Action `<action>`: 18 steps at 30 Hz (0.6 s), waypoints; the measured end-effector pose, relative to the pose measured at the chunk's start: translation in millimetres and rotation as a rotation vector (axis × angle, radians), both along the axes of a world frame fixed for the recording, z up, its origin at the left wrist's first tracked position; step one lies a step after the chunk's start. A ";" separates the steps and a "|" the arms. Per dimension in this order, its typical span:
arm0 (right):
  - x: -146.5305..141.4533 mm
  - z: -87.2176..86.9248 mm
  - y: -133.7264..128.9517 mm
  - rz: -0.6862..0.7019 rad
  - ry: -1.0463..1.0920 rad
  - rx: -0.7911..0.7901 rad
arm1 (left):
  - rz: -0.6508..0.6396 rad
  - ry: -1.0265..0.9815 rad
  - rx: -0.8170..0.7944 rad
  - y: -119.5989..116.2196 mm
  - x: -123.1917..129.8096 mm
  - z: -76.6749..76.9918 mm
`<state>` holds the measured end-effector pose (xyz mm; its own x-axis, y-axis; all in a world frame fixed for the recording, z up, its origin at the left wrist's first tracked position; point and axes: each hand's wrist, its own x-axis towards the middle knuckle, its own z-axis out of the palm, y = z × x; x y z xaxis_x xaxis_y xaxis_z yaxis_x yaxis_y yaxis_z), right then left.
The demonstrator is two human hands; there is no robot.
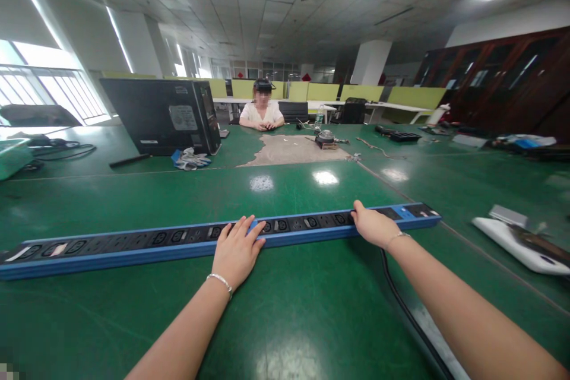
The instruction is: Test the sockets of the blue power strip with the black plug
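A long blue power strip [146,254] with a row of black sockets lies across the green table. My left hand [236,252] rests on the strip near its middle, fingers spread and holding nothing. Farther right, my right hand [375,224] is closed over the strip's sockets. A black cable [403,303] runs from beneath that hand down past the right forearm. The cable's upper end, probably a plug, is hidden inside the closed fingers. Each wrist wears a thin bracelet.
A black computer case [164,116] stands at the back left, with gloves [190,159] beside it. A person [262,110] sits across the table [285,303]. A round metal device [325,138] lies at the back. On the right is a white object [519,246].
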<state>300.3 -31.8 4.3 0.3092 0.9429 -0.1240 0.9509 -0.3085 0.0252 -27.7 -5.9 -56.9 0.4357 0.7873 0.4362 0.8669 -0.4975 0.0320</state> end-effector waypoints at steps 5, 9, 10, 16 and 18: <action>-2.2 -2.3 1.6 0.017 -0.018 -0.020 | 0.004 -0.007 -0.006 0.8 -0.4 -0.7; -6.5 -7.3 -3.7 -0.030 -0.020 0.068 | 0.006 -0.006 0.007 0.8 -0.2 -1.4; -7.1 -7.7 -4.7 -0.039 -0.010 0.067 | 0.008 -0.006 0.011 0.9 0.0 -1.6; -2.6 -6.4 -5.6 -0.110 0.110 0.140 | 0.018 0.006 0.036 1.3 0.2 -2.7; -0.1 -9.0 -5.2 -0.134 0.132 0.186 | 0.013 0.014 0.043 1.6 0.0 -2.9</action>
<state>300.2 -37.1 -4.7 0.4253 0.9050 0.0001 0.8926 -0.4195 -0.1650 -27.7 -4.4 -59.8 0.4317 0.7738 0.4635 0.8736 -0.4867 -0.0012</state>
